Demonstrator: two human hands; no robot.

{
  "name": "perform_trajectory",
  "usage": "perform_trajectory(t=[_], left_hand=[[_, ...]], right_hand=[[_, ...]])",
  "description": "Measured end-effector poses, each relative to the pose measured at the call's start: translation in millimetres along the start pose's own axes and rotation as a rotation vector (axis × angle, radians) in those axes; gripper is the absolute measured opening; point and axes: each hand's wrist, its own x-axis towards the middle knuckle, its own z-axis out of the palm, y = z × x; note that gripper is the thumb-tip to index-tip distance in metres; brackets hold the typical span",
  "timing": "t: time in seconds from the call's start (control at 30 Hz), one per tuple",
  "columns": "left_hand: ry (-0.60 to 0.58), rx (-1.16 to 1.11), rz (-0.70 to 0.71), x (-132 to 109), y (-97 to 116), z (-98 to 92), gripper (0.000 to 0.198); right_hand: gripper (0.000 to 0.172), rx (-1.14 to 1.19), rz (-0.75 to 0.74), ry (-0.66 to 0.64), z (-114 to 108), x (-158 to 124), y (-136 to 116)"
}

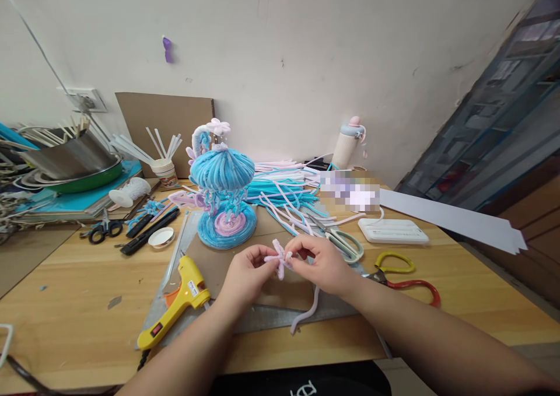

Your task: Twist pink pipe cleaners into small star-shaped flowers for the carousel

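Between my hands, above the brown cardboard, is a pale pink flower (280,265) of bent pipe cleaner. My left hand (250,270) pinches its left side between thumb and fingers. On the other side my right hand (318,262) is closed on the flower's right petal, and a loose pink pipe cleaner (312,310) hangs below that hand. Behind them stands a blue and pink pipe-cleaner lamp (223,171), with a fluffy shade, hanging strands and a round coiled base. A similar pink flower tops its curved stem.
A yellow hot glue gun (186,297) lies at the left on a grey mat (157,320). White-handled scissors (349,245) and red-and-yellow scissors (406,276) are by my right arm. Blue and pink pipe cleaners (284,192) are piled behind. A bottle (347,145) stands by the wall.
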Motion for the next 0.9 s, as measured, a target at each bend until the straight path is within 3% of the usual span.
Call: perform_trajectory(t=[0.13,0.3,0.53,0.73,0.9], left_hand=[[-0.024,-0.023,-0.007,0.2,0.0,0.3,0.029],[-0.015,-0.019,-0.005,0.1,-0.6,0.3,0.031],[-0.005,-0.017,-0.011,-0.6,0.6,0.6,0.028],[-0.009,-0.010,-0.007,0.6,-2.0,0.2,0.027],[-0.016,-0.011,-0.012,1.3,-2.2,0.1,0.026]], right_hand=[[0.003,0.130,0.055,-0.015,2.5,1.1,0.3],[0.004,0.034,-0.036,0.041,0.7,1.8,-2.6],[0.002,0.099,0.082,-0.011,2.0,0.9,1.5],[0.005,0.044,0.015,0.023,0.7,0.5,-0.6],[0.002,0.164,0.078,-0.011,2.5,1.1,0.1]])
